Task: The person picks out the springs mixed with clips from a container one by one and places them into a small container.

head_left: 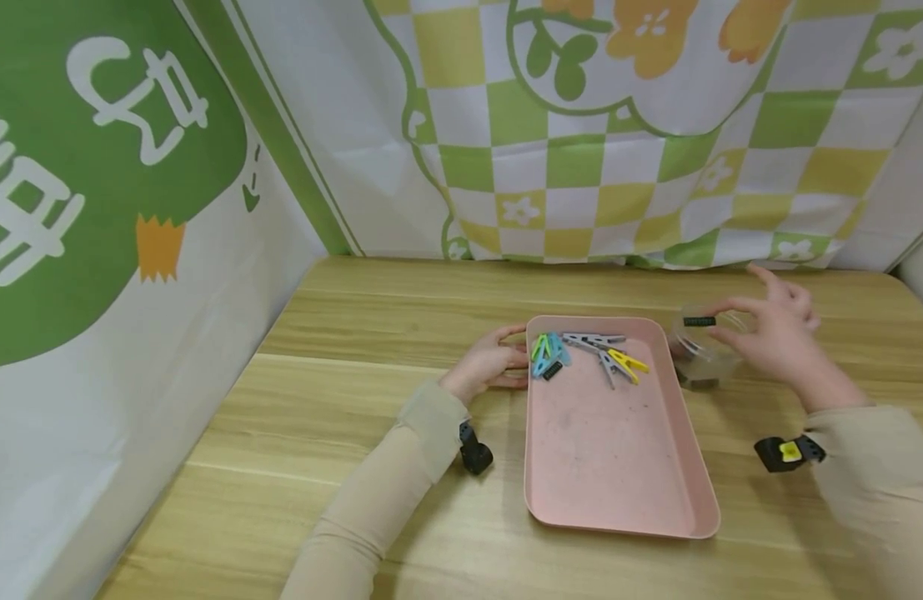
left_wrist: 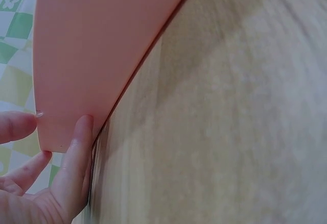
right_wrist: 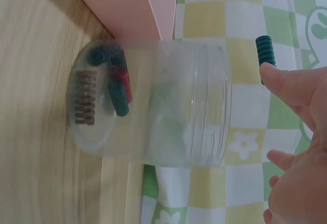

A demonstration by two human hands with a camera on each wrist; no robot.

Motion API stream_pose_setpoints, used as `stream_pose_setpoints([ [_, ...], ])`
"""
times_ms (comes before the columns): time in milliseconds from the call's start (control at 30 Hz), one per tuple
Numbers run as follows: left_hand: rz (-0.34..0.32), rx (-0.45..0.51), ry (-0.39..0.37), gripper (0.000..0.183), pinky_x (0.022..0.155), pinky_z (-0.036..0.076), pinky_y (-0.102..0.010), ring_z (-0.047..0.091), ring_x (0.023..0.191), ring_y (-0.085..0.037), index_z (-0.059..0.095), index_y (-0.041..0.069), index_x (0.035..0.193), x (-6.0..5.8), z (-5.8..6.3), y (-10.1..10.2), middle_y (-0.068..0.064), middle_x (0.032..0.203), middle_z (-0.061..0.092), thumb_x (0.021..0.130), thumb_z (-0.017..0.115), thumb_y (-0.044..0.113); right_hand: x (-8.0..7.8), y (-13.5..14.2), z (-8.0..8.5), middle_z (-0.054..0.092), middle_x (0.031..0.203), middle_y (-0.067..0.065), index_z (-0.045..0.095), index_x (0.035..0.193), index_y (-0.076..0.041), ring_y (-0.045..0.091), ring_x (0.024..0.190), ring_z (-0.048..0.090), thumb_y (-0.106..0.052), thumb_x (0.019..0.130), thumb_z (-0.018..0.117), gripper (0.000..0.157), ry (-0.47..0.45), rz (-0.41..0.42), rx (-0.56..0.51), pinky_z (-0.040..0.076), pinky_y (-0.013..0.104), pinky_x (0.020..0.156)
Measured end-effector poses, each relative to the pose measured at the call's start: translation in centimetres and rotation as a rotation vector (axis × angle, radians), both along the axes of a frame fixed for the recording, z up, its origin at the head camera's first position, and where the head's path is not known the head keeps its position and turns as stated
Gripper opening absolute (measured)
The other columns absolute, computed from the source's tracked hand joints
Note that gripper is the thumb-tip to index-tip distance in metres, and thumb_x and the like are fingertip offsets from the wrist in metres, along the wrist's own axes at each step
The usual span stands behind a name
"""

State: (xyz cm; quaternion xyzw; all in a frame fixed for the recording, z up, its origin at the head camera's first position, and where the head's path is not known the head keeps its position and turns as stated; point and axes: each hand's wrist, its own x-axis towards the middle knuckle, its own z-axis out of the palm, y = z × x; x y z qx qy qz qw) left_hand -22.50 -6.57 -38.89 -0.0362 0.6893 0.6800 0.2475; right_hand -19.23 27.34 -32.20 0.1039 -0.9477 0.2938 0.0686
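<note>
My right hand (head_left: 780,337) pinches a dark green coil spring (right_wrist: 265,51) between thumb and finger, above the mouth of a clear plastic jar (right_wrist: 176,106). Inside the jar lie several green springs (right_wrist: 118,99), a red spring (right_wrist: 122,76) and brownish springs (right_wrist: 85,99). On the left, my left hand (head_left: 494,364) touches the outer side of a pink tray (head_left: 604,458) near its far corner. The tray's far end holds grey clothespins (head_left: 607,362), a yellow clothespin (head_left: 628,365), blue and green clothespins (head_left: 555,348) and another dark spring (head_left: 553,371).
The jar stands just right of the tray on a wooden table (head_left: 341,400). A checkered cloth (head_left: 566,167) hangs along the table's back edge, and a printed sheet (head_left: 228,275) closes off the left side. Each wrist wears a small black camera.
</note>
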Motion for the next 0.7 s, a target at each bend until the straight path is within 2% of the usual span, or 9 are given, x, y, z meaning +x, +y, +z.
stream_pose_setpoints([
  [400,-0.014,-0.009,0.015,0.059,0.087,0.056,-0.041,0.057,0.110,-0.028,0.033,0.015,0.147,0.2,0.0,0.0,-0.019,0.136,0.047,0.094,0.050,-0.003,0.1,1.0,-0.1,-0.003,0.155,0.028,0.063,0.108,0.003,0.060,0.127,-0.008,-0.018,0.091,0.062,0.027,-0.030,-0.067,-0.005,-0.003,0.077,0.088],
  [700,-0.011,-0.012,0.010,0.060,0.086,0.056,-0.040,0.057,0.110,-0.028,0.033,0.015,0.147,0.3,0.3,0.0,-0.018,0.135,0.047,0.093,0.051,-0.003,-0.2,1.3,-0.6,-0.002,0.152,0.033,0.063,0.106,0.002,0.064,0.124,-0.004,-0.020,0.093,0.061,0.026,-0.032,-0.070,0.023,-0.001,0.077,0.087],
])
